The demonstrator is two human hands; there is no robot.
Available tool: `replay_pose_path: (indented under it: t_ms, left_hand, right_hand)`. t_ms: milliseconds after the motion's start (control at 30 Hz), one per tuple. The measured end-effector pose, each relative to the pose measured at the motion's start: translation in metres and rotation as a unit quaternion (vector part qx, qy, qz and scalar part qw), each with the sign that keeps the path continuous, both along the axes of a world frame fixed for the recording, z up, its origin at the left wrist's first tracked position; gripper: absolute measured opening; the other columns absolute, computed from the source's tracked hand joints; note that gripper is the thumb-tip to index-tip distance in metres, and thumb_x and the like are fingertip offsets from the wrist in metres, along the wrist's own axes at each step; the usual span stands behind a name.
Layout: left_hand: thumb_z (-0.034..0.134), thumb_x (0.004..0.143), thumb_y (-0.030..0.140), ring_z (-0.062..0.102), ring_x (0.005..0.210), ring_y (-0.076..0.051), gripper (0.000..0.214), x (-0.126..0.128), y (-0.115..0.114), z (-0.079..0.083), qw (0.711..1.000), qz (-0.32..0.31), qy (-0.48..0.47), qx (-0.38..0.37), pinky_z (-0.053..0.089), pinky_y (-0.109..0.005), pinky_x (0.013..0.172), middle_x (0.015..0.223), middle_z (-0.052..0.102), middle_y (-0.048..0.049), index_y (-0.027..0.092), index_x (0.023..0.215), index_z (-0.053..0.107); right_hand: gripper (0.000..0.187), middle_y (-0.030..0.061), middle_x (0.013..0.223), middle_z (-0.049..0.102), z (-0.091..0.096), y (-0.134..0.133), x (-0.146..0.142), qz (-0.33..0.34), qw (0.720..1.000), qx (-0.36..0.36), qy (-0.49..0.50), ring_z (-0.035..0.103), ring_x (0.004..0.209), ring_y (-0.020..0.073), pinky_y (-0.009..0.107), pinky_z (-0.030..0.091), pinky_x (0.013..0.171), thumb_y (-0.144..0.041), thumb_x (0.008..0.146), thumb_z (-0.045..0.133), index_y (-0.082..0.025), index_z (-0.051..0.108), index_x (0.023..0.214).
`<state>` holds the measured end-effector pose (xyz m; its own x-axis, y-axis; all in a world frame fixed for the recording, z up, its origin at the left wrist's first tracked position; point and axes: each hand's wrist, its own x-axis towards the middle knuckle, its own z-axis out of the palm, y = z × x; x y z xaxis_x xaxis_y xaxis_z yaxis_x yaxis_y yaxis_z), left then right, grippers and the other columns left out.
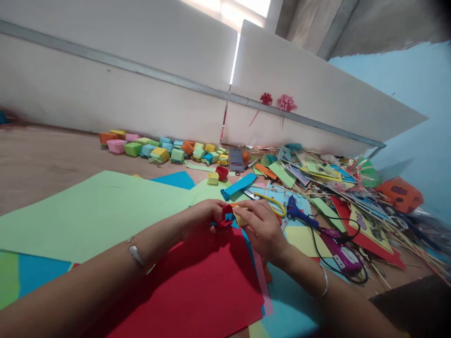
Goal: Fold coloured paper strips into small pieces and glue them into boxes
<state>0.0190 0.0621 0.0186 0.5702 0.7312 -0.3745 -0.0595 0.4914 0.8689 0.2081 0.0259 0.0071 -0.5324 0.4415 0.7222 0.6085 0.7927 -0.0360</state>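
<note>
My left hand (200,217) and my right hand (262,227) meet above a red paper sheet (197,291). Together they pinch a small folded paper piece (227,217), red with a blue strip and a bit of yellow at the right. The left hand's fingers are curled round its red side. The right hand's fingertips are pressed on its yellow side. A bracelet sits on each wrist. A large light green sheet (88,211) lies to the left of my hands.
A row of several small coloured paper boxes (158,149) lines the white partition (141,94). A blue glue gun (299,213), a purple tool (343,256) with a black cord, yellow-handled scissors (273,202), sticks and paper scraps crowd the right side.
</note>
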Motion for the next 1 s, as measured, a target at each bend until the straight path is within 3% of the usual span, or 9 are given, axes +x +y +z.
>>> replay_pose_path:
  t_ms: [200, 567, 767, 1000]
  left_hand:
    - [0.048, 0.042, 0.009, 0.050, 0.056, -0.014, 0.043, 0.004, -0.003, -0.005, 1.000, -0.017, -0.001, 0.003, 0.033, -0.023, 0.046, 0.065, 0.058, -0.0004, 0.015, 0.081, 0.066]
    - [0.053, 0.048, 0.009, 0.053, 0.054, -0.014, 0.036, 0.002, -0.002, -0.018, 0.999, -0.023, 0.013, 0.046, 0.037, -0.024, 0.049, 0.062, 0.063, -0.0013, 0.013, 0.079, 0.071]
    - [0.054, 0.051, 0.010, 0.056, 0.052, -0.013, 0.028, 0.009, -0.008, -0.019, 0.996, 0.017, 0.052, 0.071, 0.039, -0.023, 0.051, 0.059, 0.064, 0.0011, 0.015, 0.073, 0.070]
    - [0.061, 0.072, 0.012, 0.064, 0.057, -0.020, 0.011, 0.016, -0.016, -0.023, 0.986, 0.086, 0.084, 0.112, 0.048, -0.029, 0.053, 0.063, 0.068, -0.0037, 0.011, 0.075, 0.071]
  right_hand:
    - [0.032, 0.0151, 0.109, 0.066, 0.002, -0.003, -0.002, 0.005, 1.000, 0.024, 0.001, 0.057, 0.098, 0.0229, 0.038, 0.052, 0.083, -0.004, 0.090, 0.049, -0.015, 0.065, 0.116]
    - [0.027, 0.0138, 0.113, 0.066, -0.007, -0.003, -0.005, -0.005, 0.999, 0.002, -0.044, 0.057, 0.101, 0.0234, 0.040, 0.053, 0.083, -0.014, 0.097, 0.046, -0.018, 0.064, 0.117]
    - [0.027, 0.0130, 0.113, 0.066, -0.010, -0.004, -0.009, -0.008, 0.996, 0.034, -0.081, 0.056, 0.095, 0.0227, 0.038, 0.054, 0.079, -0.014, 0.097, 0.046, -0.018, 0.066, 0.115]
    - [0.023, 0.0142, 0.110, 0.068, -0.004, -0.009, -0.016, -0.003, 0.992, 0.084, -0.093, 0.055, 0.092, 0.0223, 0.036, 0.054, 0.075, -0.012, 0.097, 0.048, -0.012, 0.066, 0.111]
